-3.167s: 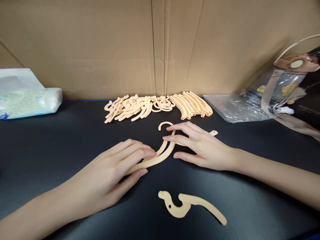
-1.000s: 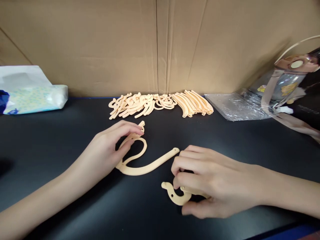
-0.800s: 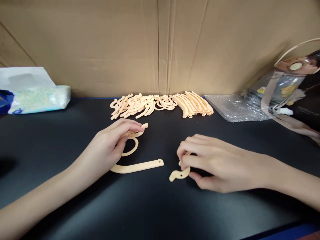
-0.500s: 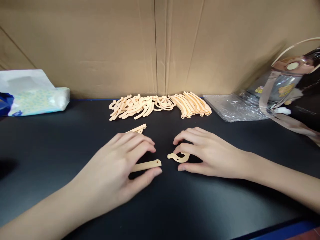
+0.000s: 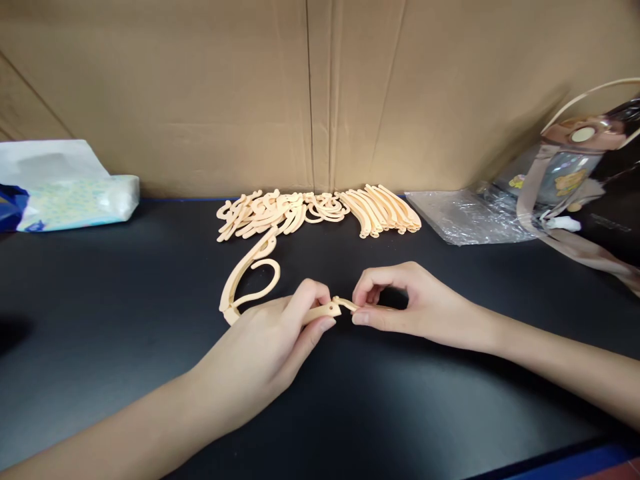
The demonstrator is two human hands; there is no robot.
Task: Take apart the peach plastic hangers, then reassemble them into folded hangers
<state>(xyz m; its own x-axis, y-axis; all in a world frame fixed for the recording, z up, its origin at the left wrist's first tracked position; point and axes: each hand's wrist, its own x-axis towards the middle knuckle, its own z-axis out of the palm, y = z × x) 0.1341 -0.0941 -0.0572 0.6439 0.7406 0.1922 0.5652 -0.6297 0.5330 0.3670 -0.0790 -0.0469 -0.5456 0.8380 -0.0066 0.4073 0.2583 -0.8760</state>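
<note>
My left hand (image 5: pixel 285 333) pinches the end of a cream plastic hanger arm (image 5: pixel 323 311) with a small hole in it. In my right hand (image 5: pixel 400 300) is a small curved cream hook piece (image 5: pixel 346 305), mostly hidden by the fingers. The piece's tip meets or nearly meets the arm's holed end; I cannot tell whether they are joined. Behind my left hand a curved hanger arm (image 5: pixel 241 270) stretches away, with a hanger hook (image 5: pixel 273 277) beside it. Whether these connect to the held arm is hidden by the hand.
At the back of the black table (image 5: pixel 425 400) lie a pile of hooked cream pieces (image 5: pixel 275 210) and a stack of curved arms (image 5: pixel 383 210). A tissue pack (image 5: pixel 80 200) is at left. Clear plastic bag (image 5: pixel 450 213) and strapped bottle (image 5: pixel 565 173) stand right; cardboard (image 5: pixel 200 100) rises behind.
Both hands have closed on their pieces and brought them together. The hook piece has left the table, and the curved arm with its hook has swung into view behind my left hand.
</note>
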